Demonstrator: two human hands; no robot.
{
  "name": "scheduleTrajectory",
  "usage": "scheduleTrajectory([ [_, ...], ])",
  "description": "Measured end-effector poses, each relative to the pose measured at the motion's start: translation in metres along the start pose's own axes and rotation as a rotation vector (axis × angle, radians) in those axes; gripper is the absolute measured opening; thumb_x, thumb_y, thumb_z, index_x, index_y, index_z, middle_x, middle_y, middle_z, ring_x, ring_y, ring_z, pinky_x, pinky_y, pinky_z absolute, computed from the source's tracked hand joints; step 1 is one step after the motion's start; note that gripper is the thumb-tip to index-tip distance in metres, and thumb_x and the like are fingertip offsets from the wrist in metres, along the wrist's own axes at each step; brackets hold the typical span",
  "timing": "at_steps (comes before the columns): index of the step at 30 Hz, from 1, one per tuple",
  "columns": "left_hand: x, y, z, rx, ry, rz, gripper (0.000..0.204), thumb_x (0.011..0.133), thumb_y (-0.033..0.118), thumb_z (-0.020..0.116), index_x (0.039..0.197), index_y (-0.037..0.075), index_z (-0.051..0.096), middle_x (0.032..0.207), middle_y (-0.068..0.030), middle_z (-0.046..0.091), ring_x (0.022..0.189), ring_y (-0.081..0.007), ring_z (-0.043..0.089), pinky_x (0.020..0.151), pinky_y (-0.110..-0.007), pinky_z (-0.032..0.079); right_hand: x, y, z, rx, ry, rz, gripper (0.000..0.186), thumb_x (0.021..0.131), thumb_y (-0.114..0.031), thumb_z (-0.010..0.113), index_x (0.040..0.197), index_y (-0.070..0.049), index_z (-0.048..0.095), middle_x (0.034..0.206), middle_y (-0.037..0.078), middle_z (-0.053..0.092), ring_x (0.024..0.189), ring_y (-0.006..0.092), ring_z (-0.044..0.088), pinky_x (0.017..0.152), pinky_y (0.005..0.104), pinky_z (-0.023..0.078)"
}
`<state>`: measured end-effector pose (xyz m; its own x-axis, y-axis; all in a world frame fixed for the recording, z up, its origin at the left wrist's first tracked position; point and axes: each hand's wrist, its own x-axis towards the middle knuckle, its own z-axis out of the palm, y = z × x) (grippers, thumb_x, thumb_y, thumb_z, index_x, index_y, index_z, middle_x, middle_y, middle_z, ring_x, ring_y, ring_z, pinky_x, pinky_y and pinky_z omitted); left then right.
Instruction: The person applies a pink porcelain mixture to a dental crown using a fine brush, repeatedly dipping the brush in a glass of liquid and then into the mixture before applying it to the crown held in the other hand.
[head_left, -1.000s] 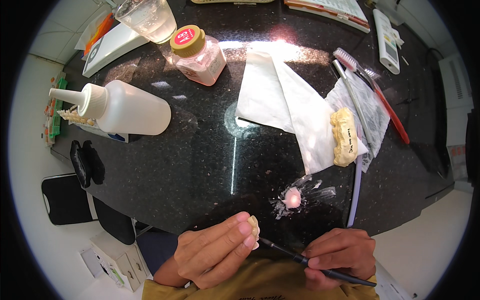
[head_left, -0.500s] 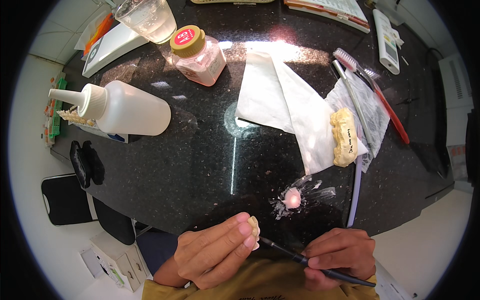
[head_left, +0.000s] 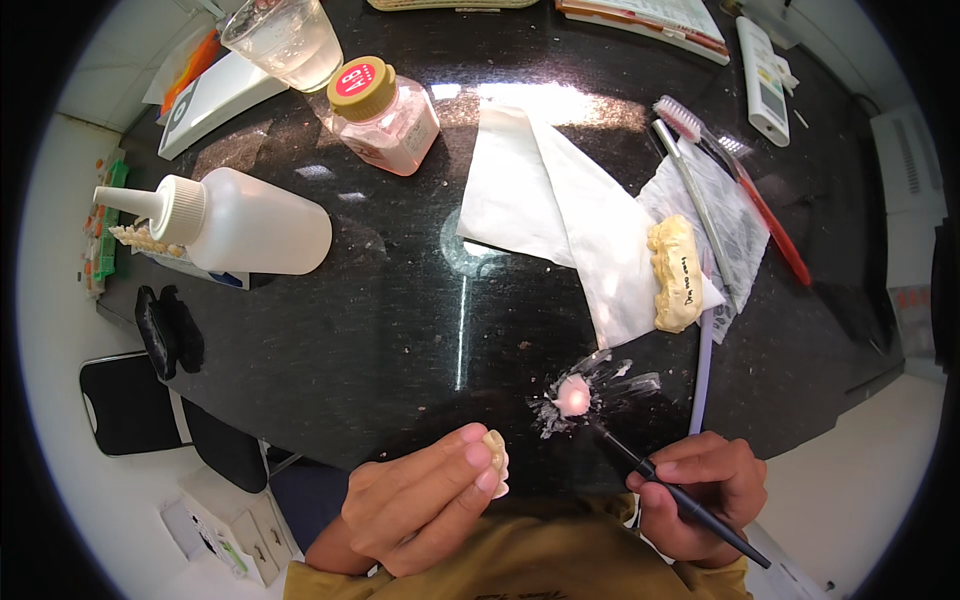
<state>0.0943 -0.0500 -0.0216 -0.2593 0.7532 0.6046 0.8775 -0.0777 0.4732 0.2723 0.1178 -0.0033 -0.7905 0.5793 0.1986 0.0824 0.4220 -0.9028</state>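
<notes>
Pinched in the fingertips of my left hand [head_left: 415, 505] is a small cream-and-white dental piece [head_left: 498, 465] with tooth shapes along it. My right hand [head_left: 705, 490] grips a slim black brush [head_left: 621, 448] like a pen. Its tip points up and left, close beside a glossy pink blob of paste [head_left: 573, 398] on the dark tabletop; whether they touch I cannot tell. Whitish smears spread around the blob. Beyond my right hand, a beige dental cast [head_left: 677, 280] with handwriting rests on folded white tissue [head_left: 590, 250].
On the left lie a white squeeze bottle [head_left: 265, 222] and a black object [head_left: 170, 330]. Farther back stand a gold-capped jar of pink powder [head_left: 385, 120] and a clear cup [head_left: 285, 45]. At right are a red-handled toothbrush [head_left: 765, 210], a metal tool [head_left: 695, 190] and a white remote [head_left: 762, 85].
The brush tip has moved away from the dental piece to the edge of the pink blob, as my right hand shifted slightly up. My left hand still holds the piece.
</notes>
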Motion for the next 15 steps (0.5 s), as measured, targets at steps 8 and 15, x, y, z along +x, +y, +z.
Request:
scheduleTrajectory([
  [8,-0.0061,-0.0013,0.0094,0.047,0.089,0.015,0.022,0.076,-0.003,0.078,0.096,-0.002,0.068,0.1,-0.0145,0.069,0.087,-0.0247,0.073,0.07,-0.025,0.063,0.0026,0.0038,0.0017,-0.007,-0.006,-0.043,0.026,0.066,0.003,0.08,0.085,0.002,0.063,0.072,0.014,0.069,0.057,0.0201,0.069,0.05,0.0251,0.054],
  [15,-0.0053,-0.0007,0.008,0.053,0.075,0.01,0.021,0.077,-0.002,0.078,0.096,-0.002,0.069,0.1,-0.0139,0.069,0.088,-0.0246,0.073,0.071,-0.025,0.063,0.0036,0.0062,0.006,-0.03,-0.007,-0.068,0.025,0.066,0.001,0.081,0.085,0.001,0.064,0.072,0.013,0.07,0.057,0.02,0.069,0.051,0.025,0.054],
])
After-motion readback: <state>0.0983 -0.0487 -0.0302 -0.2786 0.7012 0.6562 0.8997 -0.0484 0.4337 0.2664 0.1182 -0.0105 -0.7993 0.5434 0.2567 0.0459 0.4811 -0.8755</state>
